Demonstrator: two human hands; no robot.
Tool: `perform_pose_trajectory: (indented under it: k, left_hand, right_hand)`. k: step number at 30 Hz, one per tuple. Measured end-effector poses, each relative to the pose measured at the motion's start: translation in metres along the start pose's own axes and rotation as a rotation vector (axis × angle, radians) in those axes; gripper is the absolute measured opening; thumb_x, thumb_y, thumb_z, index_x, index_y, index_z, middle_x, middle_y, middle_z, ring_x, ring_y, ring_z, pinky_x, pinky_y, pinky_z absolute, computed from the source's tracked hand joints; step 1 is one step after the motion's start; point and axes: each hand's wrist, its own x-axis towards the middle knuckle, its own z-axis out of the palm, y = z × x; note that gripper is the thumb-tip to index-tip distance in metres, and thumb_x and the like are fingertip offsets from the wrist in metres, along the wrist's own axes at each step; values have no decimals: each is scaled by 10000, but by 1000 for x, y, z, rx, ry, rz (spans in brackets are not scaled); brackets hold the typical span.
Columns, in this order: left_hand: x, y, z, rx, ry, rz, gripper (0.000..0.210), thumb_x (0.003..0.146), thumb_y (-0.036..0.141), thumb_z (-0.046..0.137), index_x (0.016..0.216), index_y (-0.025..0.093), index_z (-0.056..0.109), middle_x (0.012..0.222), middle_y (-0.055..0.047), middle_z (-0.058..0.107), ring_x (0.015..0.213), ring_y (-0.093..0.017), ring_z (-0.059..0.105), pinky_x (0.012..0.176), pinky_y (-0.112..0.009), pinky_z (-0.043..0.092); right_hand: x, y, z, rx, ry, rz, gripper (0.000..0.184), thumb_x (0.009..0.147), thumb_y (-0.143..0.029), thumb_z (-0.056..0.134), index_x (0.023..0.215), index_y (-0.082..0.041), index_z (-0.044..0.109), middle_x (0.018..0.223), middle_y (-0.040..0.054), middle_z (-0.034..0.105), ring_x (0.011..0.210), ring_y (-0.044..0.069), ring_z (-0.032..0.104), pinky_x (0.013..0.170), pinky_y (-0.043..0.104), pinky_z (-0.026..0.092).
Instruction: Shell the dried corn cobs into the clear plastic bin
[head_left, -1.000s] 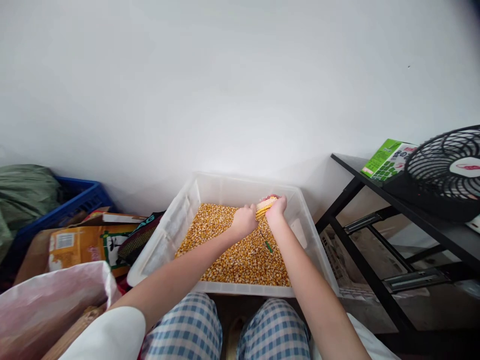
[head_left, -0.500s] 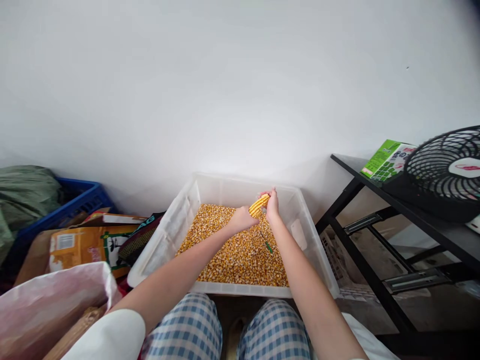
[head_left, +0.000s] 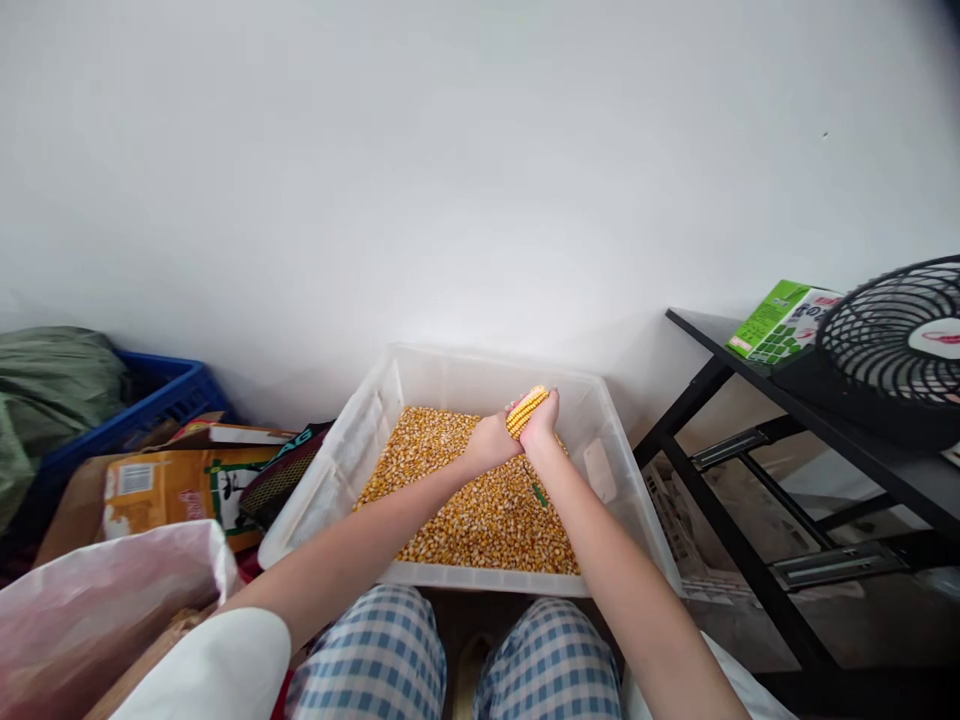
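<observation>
Bin [head_left: 480,577] between orange packet [head_left: 171,490], black table [head_left: 907,468].

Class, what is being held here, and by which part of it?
A corn cob: the left hand is at its near end, the right hand along its right side.

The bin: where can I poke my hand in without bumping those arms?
Over the kernels between left arm, right arm and front rim, there looks to be room; also beyond the left arm, toward the far left of the bin. It's crowded farther back and right, where left hand and right hand grip the cob.
</observation>
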Motion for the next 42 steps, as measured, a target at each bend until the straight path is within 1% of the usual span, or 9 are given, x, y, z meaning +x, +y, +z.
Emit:
perform_pose_trajectory:
  k: [7, 14, 19, 22, 26, 30, 35, 37, 42]
  left_hand:
    - [4, -7, -2, -316, -48, 47, 349, 568, 303, 630, 879, 157, 570, 764, -12, 619, 659, -150, 595, 568, -204, 437]
    - [0, -5, -9, -796, -355, -161, 287, 562, 246, 619, 821, 131, 569, 684, -9, 561, 546, -91, 511, 453, -191, 424]
    - [3, -8, -34, -883, -473, -178, 371, 580, 319, 632, 903, 141, 589, 775, -38, 599, 596, -108, 541, 501, -220, 461]
    - [7, -16, -44, -939, -550, -181, 385, 596, 319, 628, 936, 150, 571, 791, -41, 603, 661, -140, 579, 537, -244, 480]
    - [10, -27, -46, -931, -637, -162, 314, 612, 299, 618, 888, 160, 560, 818, -38, 609, 638, -143, 597, 501, -232, 457]
    - [13, -38, -45, -892, -782, -180, 209, 631, 281, 581, 775, 132, 552, 648, -18, 588, 507, -107, 539, 483, -237, 445]
    - [18, -65, -54, -826, -938, -259, 157, 633, 261, 534, 717, 130, 549, 581, -11, 567, 459, -106, 511, 441, -229, 420]
    - [17, -78, -60, -837, -936, -316, 152, 640, 261, 510, 714, 135, 551, 569, -13, 568, 458, -106, 506, 433, -218, 408]
    - [13, -94, -71, -844, -986, -357, 174, 660, 293, 472, 660, 142, 557, 544, -28, 569, 436, -105, 482, 404, -208, 368]
  right_hand:
    - [-4, -10, 3, 46, 60, 44, 464, 766, -621, 178, 647, -211, 361, 456, -32, 431, 389, 130, 493, 350, 249, 404]
    - [12, -3, -10, -177, 109, -212, 434, 759, -613, 251, 668, -211, 390, 527, -26, 462, 527, 136, 533, 469, 245, 437]
    - [17, -8, -13, -301, 26, -299, 460, 748, -619, 296, 623, -196, 423, 522, -34, 449, 454, 106, 451, 432, 223, 364]
    - [12, -17, -14, -467, -34, -464, 502, 781, -593, 266, 640, -173, 501, 578, -8, 506, 500, 109, 463, 468, 222, 354]
    - [-5, -28, -15, -868, -150, -844, 431, 840, -483, 292, 689, -166, 542, 657, 29, 556, 627, 135, 495, 603, 243, 374]
    - [-20, -27, -16, -1313, -393, -1215, 305, 849, -347, 374, 682, -166, 555, 779, 79, 581, 801, 170, 501, 745, 276, 353]
    - [-27, -10, -10, -1566, -643, -1243, 290, 851, -252, 342, 739, -150, 589, 708, 73, 583, 730, 175, 498, 748, 313, 347]
    - [-32, -7, -8, -1584, -770, -1257, 270, 808, -230, 383, 956, -122, 581, 877, 104, 594, 858, 207, 490, 811, 350, 340]
    - [-47, -6, -13, -1730, -999, -1237, 667, 700, -220, 475, 1323, -125, 256, 1277, 129, 378, 1168, 256, 315, 981, 426, 237]
